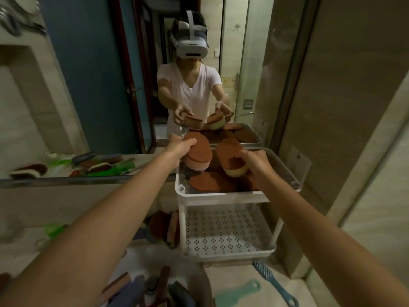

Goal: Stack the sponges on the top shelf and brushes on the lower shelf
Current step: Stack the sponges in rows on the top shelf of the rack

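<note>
A white two-tier rack stands against the mirror; its top shelf (221,194) holds several brown-topped sponges, one heart-shaped (210,181). My left hand (180,148) grips a pink oval sponge (198,151) over the shelf's left side. My right hand (254,161) holds a cream oval sponge (232,161) over the shelf's right side. The perforated lower shelf (223,231) has nothing on it. Brushes lie on the counter: a blue one (273,282) and a teal one (240,292) in front of the rack, others at the lower left (152,284).
More sponges (164,228) lean beside the rack's left leg. The mirror (99,85) behind the rack reflects a person, the rack and brushes. A tiled wall (354,107) closes the right side. A green brush (54,231) lies at the left.
</note>
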Motion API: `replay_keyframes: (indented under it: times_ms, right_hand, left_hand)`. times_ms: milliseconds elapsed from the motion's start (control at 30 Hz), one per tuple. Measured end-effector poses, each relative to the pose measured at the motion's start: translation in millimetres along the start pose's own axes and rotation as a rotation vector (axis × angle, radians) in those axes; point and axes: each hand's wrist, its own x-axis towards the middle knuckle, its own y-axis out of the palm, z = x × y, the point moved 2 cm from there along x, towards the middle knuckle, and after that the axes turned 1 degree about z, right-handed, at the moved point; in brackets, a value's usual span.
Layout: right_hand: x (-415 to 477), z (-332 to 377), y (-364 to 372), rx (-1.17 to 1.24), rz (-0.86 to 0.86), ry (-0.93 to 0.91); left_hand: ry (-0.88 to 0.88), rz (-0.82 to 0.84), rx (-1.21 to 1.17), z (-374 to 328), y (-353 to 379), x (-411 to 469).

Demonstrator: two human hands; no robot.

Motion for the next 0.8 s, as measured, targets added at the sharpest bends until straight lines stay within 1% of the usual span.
replay_keyframes:
  times_ms: [233,433,633,800]
  right_hand:
    - [18,-10,11,0.012,0.019,-0.003]
    - [24,-12,16,0.017,0.01,0.013]
    - [25,-6,21,0.038,0.01,0.018]
    - [23,-3,25,0.069,-0.007,0.025]
  left_hand:
    - [-0.011,0.047,0.056,9,9,29]
    - [-0.033,0.037,0.041,19,8,37]
    - [0.038,0.03,0.137,17,6,36]
    - [0.097,-0.008,0.272,18,6,38]
